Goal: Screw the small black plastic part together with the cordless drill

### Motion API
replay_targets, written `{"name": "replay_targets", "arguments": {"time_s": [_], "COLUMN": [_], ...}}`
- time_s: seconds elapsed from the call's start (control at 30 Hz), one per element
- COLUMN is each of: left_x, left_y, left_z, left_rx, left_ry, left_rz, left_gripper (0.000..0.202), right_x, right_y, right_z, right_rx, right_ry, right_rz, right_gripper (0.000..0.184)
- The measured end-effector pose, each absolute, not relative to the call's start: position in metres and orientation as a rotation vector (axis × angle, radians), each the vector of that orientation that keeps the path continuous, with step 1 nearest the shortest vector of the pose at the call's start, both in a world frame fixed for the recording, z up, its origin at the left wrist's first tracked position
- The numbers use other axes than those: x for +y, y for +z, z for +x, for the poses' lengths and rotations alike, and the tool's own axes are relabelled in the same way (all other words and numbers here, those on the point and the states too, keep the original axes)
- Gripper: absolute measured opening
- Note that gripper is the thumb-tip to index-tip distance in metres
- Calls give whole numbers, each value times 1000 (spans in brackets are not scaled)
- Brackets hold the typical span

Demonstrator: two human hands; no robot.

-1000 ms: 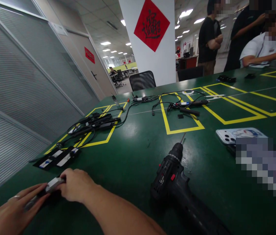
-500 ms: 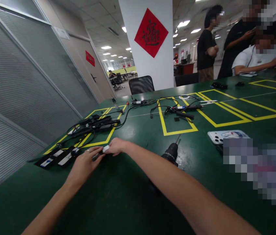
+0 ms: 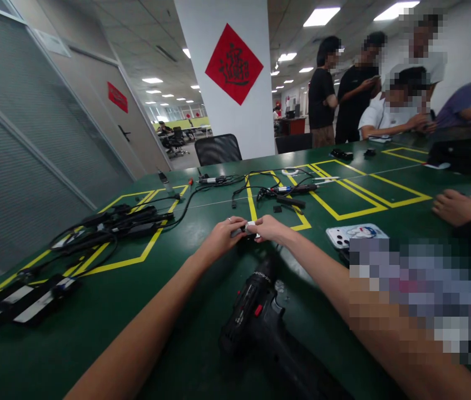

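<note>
Ahead of me over the green table [image 3: 202, 344], my left hand [image 3: 223, 238] and my right hand [image 3: 272, 229] meet fingertip to fingertip. A small white piece [image 3: 252, 225] is pinched in my right hand. My left fingers are closed at its left side, where a small dark part shows; its kind is too small to make out. A black cordless drill [image 3: 246, 319] lies on the table between my forearms, its chuck pointing away, just below my hands.
Tangled black cables [image 3: 135, 219] and two black-and-white flat pieces [image 3: 45, 300] lie left. Beyond my hands are a pen-shaped tool [image 3: 289, 189] and yellow tape outlines [image 3: 343, 214]. A phone [image 3: 358, 233] lies right, near another person's hand [image 3: 460, 208]. Several people are behind the table.
Both hands have moved right together, from beside the cables to above the drill, with the white piece still in my right hand. My view has shifted, and more of the drill shows.
</note>
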State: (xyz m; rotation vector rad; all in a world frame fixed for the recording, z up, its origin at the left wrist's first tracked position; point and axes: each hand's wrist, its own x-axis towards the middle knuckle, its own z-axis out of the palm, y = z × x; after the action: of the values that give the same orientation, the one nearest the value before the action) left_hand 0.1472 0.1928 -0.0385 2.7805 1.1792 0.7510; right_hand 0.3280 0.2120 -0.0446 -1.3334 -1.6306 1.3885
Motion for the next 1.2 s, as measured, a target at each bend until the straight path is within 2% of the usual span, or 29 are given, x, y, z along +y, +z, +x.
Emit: {"name": "replay_targets", "arguments": {"time_s": [0.33, 0.6, 0.7, 0.8, 1.0, 1.13, 1.2], "left_x": [194, 182, 178, 177, 182, 185, 187], "left_y": [-35, -37, -38, -39, -44, -45, -44], "left_z": [145, 149, 153, 159, 162, 154, 150], "left_rx": [1091, 1168, 1249, 1340, 1346, 1226, 1183], "left_ry": [763, 843, 878, 921, 969, 905, 849], "left_rz": [2648, 2482, 2394, 2320, 2286, 2251, 2246], "left_gripper": [26, 30, 27, 25, 23, 36, 36], "right_x": [209, 207, 204, 200, 194, 189, 185], "right_y": [-48, -54, -52, -51, -53, -50, -49], "right_z": [331, 324, 326, 330, 336, 337, 336], "right_rx": [-1645, -1482, -1525, -1644, -1918, -2019, -2075], "right_ry": [1387, 1460, 1420, 1299, 810, 730, 656], "right_rz": [-1374, -1323, -1349, -1408, -1433, -1473, -1461], "right_gripper": [45, 38, 41, 48, 51, 72, 77]}}
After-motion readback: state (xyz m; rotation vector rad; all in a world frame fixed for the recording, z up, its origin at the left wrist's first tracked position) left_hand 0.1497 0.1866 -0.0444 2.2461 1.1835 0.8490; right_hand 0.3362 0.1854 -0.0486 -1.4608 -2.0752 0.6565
